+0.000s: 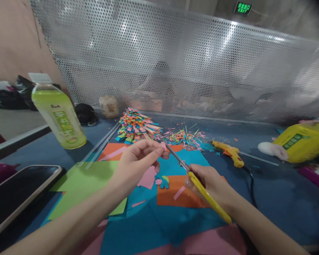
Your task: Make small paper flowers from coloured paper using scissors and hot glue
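My left hand (142,156) pinches a small pink paper piece (163,146) near the middle of the view. My right hand (208,182) is closed around the yellow-handled scissors (181,163), whose blades point up and left to that piece. Beneath my hands lie blue paper (138,223), orange paper (172,202) and green paper (87,180). A pink sheet (148,178), a pink strip (179,193) and small blue cut pieces (164,183) rest on them. Behind my left hand stands a cone of layered multicoloured paper strips (138,124).
Paper scraps (184,137) are heaped beside the cone. A yellow glue gun (230,151) with a black cord lies to the right, near a yellow bottle (305,141). At left are a green drink bottle (62,115), clear sticks (102,144) and a phone (18,194). A perforated metal panel (175,60) stands behind.
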Motion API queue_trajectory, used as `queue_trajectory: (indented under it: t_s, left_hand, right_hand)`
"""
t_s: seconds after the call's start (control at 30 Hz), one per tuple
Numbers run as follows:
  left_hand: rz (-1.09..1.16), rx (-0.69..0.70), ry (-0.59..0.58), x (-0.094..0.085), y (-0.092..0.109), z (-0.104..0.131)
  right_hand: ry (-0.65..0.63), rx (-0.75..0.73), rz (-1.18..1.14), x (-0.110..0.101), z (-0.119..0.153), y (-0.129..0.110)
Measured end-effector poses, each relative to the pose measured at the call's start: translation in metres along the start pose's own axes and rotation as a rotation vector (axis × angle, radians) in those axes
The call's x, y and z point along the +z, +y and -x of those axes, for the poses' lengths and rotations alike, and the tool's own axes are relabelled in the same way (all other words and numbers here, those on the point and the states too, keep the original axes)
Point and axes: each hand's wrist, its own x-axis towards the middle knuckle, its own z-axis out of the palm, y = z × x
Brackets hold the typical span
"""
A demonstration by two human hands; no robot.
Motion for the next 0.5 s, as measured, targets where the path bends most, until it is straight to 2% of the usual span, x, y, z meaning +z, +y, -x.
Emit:
queue_trajectory:
  t_s: [0.23,0.5]
  left_hand:
    - [0.13,-0.1,0.034,0.0009,-0.0008,-0.0006]
    - [0.173,-0.113,0.023,0.0007,-0.0011,-0.0003]
  right_hand:
    - [-0.003,0.028,0.003,-0.0006,0.0001,-0.0022]
    - [-0.034,0.041,-0.055,-0.0005,-0.0002,-0.0019]
